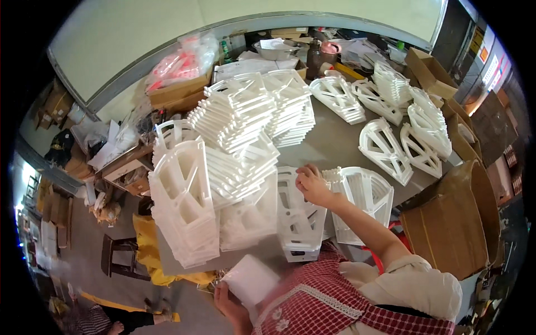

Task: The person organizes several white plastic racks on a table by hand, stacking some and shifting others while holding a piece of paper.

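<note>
At the table's front edge, my left hand (228, 304) grips the edge of a white rectangular piece (252, 280), which looks like a stack of thin sheets, close to my red checked apron. My right hand (314, 186) reaches over a stack of white plastic fan-shaped frames (300, 231). Its fingers are curled together at the frames' far end; what they hold, if anything, is hidden. Left of it lies another stack of white frames (184, 206), with a high pile of frames (240, 111) behind. A further frame stack (365, 201) sits right of my wrist.
More white frames (385, 151) lie on the grey table (335, 134) to the right. An open cardboard box (449, 218) stands at the right edge. Behind are a metal bowl (275, 51) and a box with pink plastic bags (181, 67). Another person (106, 318) is at the lower left.
</note>
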A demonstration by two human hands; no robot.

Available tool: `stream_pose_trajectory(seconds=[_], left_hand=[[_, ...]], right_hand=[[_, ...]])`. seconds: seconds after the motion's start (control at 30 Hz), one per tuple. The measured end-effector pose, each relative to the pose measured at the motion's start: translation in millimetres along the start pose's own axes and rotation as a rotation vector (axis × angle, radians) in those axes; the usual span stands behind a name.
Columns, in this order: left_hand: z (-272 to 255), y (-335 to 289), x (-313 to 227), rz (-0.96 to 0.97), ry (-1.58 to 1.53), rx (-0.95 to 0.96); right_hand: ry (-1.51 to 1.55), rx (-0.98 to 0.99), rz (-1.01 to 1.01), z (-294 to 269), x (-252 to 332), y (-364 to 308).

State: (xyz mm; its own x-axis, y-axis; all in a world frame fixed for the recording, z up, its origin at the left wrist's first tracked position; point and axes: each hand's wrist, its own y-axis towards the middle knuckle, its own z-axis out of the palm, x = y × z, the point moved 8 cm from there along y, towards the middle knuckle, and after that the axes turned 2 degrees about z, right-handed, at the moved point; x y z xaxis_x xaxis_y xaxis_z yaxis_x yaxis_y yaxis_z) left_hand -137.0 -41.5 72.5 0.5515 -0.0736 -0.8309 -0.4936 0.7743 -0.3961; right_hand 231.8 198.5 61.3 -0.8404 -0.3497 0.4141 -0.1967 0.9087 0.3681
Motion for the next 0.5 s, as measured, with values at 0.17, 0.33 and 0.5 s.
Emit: stream_pose_trajectory(seconds=[0.17,0.33,0.5], left_hand=[[10,-6,-6,-0.015,0.071,-0.011],[12,-14,-7,-0.037,0.086,-0.049],[3,-18,1,-0.033,0.144,-0.05]], right_hand=[[-0.058,-0.065,0.001,10,-4,-8],[-0.157,-0.108,0.033,-1,6,-12],[-0.215,-0.007,0.144,-8,1,-3]])
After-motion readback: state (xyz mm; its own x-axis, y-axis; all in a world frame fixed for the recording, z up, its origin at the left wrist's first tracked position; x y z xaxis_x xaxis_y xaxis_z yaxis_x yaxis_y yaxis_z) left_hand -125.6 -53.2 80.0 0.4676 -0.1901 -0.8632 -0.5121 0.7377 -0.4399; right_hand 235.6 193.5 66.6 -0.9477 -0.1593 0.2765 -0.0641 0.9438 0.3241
